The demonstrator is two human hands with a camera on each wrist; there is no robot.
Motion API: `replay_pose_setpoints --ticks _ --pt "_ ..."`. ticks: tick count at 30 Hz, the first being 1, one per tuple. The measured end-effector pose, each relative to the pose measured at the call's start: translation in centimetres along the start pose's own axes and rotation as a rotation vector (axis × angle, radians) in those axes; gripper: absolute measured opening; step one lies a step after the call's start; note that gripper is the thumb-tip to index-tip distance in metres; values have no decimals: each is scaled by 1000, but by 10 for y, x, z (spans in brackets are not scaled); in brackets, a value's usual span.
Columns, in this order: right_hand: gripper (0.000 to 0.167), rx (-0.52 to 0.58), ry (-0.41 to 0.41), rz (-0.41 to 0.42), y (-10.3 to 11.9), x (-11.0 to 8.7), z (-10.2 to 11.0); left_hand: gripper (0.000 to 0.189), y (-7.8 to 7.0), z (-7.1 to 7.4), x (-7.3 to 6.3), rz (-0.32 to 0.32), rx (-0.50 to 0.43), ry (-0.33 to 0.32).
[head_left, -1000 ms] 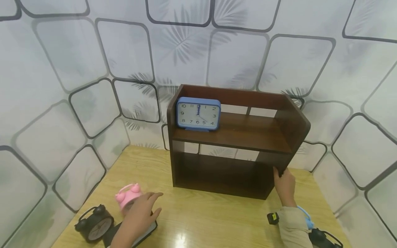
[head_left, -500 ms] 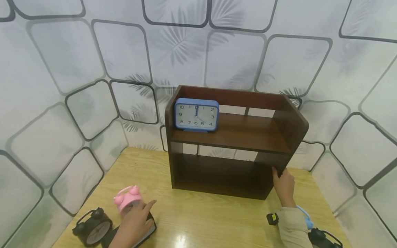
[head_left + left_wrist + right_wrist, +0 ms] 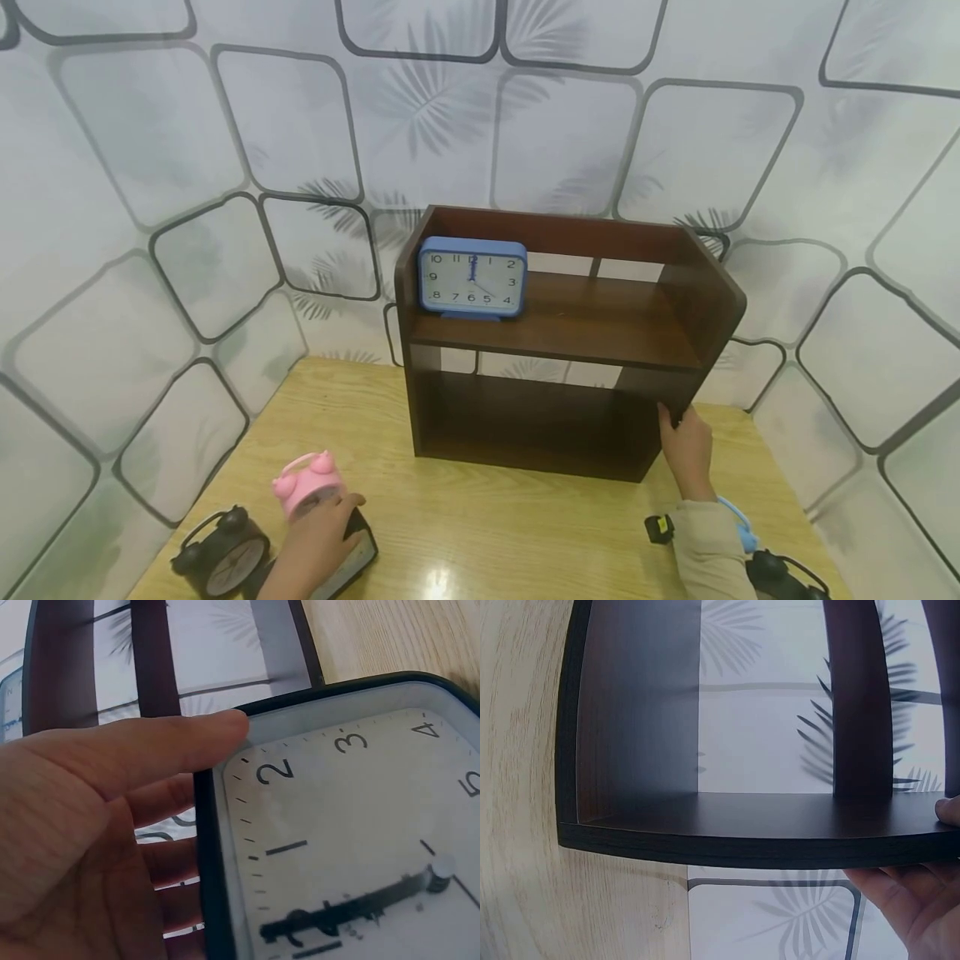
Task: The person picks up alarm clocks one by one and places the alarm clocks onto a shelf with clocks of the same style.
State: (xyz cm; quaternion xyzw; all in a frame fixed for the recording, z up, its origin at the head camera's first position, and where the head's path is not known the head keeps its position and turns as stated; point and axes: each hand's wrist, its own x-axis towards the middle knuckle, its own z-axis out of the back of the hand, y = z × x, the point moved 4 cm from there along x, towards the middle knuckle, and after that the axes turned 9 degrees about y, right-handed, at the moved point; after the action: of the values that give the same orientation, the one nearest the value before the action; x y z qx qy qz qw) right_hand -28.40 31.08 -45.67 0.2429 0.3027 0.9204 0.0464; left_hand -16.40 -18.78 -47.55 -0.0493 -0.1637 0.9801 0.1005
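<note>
My left hand (image 3: 318,537) grips a black-framed rectangular clock (image 3: 352,817) by its edge near the table's front left. In the left wrist view the thumb lies on the front of the frame and the fingers go behind it. My right hand (image 3: 688,450) holds the right side panel of a dark brown two-tier shelf (image 3: 600,317), thumb inside and fingers outside in the right wrist view. A blue rectangular clock (image 3: 472,279) stands on the upper tier at the left. Beside my left hand, a pink twin-bell alarm clock (image 3: 303,483) is partly hidden.
A black twin-bell alarm clock (image 3: 225,558) stands at the front left of the wooden table (image 3: 480,525). By my right sleeve are a light blue object (image 3: 747,533), partly hidden, and another black twin-bell clock (image 3: 776,575). Patterned walls (image 3: 570,142) enclose the table.
My left hand has moved down and left onto the black-framed clock and now holds it. My right hand stays on the shelf. The head view has shifted slightly.
</note>
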Motion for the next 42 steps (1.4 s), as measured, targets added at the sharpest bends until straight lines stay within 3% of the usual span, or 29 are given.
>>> replay_pose_setpoints --ticks 7,24,32,42 --pt "29 -2 -8 6 -2 1 -1 38 -2 0 7 -1 36 -42" --pt "28 -4 -10 10 1 -1 1 41 -13 -5 29 -6 25 -36" --pt "29 -3 -3 0 0 -1 1 69 4 -5 15 14 -30 17" --pt "29 -1 -21 9 -1 0 -1 58 21 -9 7 46 -74 40"
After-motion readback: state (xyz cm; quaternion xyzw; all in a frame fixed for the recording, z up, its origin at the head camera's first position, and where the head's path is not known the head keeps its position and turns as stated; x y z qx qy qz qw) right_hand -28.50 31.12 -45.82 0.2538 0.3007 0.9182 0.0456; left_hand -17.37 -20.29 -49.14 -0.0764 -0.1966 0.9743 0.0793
